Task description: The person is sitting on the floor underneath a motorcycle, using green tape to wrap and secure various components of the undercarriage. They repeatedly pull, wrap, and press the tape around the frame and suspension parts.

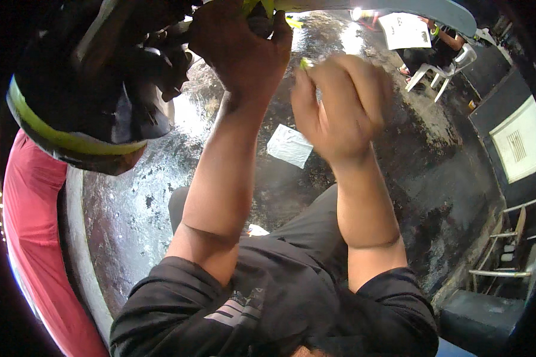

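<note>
The biggest thing by the person is the dark machine [116,77], just left of the left hand, a yellow-green band [59,131] curving along its rounded edge. A pale curved panel [399,7] reaches across above both hands. A white sheet [289,146] lies on the floor [304,178], seen between the forearms, lower than either hand.

The left hand [244,47] is raised with its thumb apart from the curled fingers; it's so shadowed from where I stand that I can't tell whether it grips anything. The right hand [342,104], blurred, is folded into a pinch on a small scrap. At the left hand's upper side shows a yellow-green piece [259,7], pointed at its edges; I'd guess thin, light, bendy film, easily creased or torn, best taken by an edge with fingertips. Smallest is that yellow-green scrap [305,63], at the right hand's thumb and forefinger: nearly weightless, I'd judge, perhaps clingy, and wanting only a gentle corner pinch.
</note>
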Tool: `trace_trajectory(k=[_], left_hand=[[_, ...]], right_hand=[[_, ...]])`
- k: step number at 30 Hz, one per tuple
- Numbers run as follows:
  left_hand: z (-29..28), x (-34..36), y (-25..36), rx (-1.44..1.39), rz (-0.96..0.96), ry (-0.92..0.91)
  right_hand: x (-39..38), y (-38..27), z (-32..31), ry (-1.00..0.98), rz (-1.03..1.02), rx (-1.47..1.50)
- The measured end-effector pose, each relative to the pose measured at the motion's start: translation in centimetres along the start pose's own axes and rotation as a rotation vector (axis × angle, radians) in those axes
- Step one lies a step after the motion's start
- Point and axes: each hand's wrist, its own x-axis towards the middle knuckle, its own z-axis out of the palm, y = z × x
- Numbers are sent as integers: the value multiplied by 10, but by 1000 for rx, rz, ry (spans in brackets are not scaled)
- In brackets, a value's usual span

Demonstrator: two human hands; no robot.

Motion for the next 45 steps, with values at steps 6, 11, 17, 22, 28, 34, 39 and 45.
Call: trace_trajectory(k=[6, 11, 17, 22, 28, 34, 39, 45], left_hand=[[7, -7, -3, 147, 94, 94], [1, -13, -7, 142, 112, 86], [-28, -48, -24, -227, 265, -7], [-51, -96, -38, -562, -35, -159], [-35, -67, -7, -1343, -918, -462], [-19, -62, 9, -1592, -1135, -463], [-31, -82, -26, -1546, -1116, -318], [-28, -48, 8, -1995, -1263, -537]], right_hand=[[-62, -31, -42, -101, 484, 346], [-168, -59, -33, -347, 1031, 494], [-271, -78, -40, -596, 1332, 599], [-284, -58, -25, -633, 1482, 634], [-281, -58, -29, -820, 1521, 683], [-273, -62, -36, -1095, 1337, 591], [-290, -61, -39, -1124, 1397, 550], [-317, -59, -31, -1133, 1330, 498]])
